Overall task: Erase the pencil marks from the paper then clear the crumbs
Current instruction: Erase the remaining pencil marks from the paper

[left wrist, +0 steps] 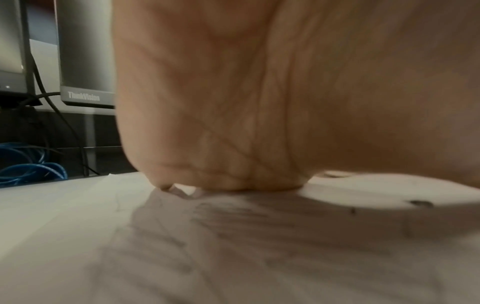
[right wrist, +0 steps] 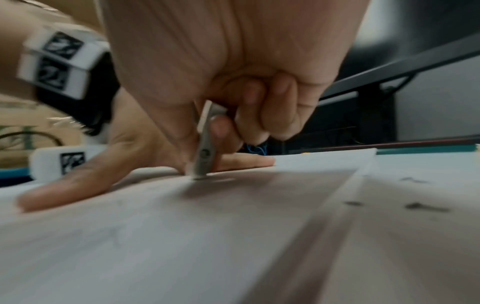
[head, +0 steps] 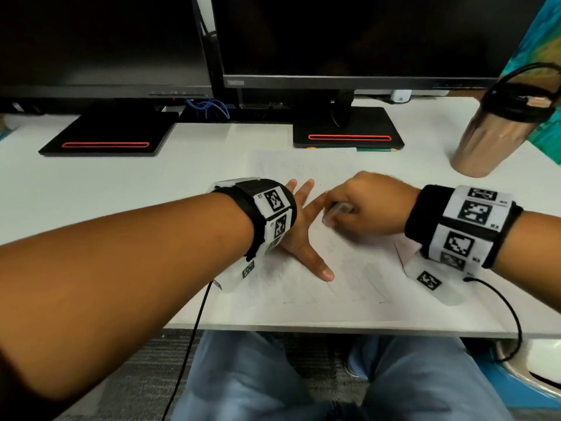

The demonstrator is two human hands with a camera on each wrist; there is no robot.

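A white sheet of paper [head: 349, 275] with faint pencil scribbles lies on the desk in front of me. My left hand [head: 299, 226] lies flat on the paper [left wrist: 233, 257] with fingers spread, and its palm [left wrist: 233, 102] presses down. My right hand [head: 361, 205] pinches a grey-white eraser [head: 335, 211] between thumb and fingers. The eraser [right wrist: 205, 152] stands upright with its lower end touching the paper [right wrist: 182, 236], just beside the left hand [right wrist: 103, 172]. Dark eraser crumbs [right wrist: 420, 206] lie on the sheet to the right.
Two dark monitors stand at the back on black bases [head: 349, 129]. A metal tumbler [head: 494, 132] with a black lid stands at the right. Pencils [head: 376, 149] lie before the right base. Blue cables [head: 209, 107] sit behind. The desk's front edge [head: 334, 328] runs near my lap.
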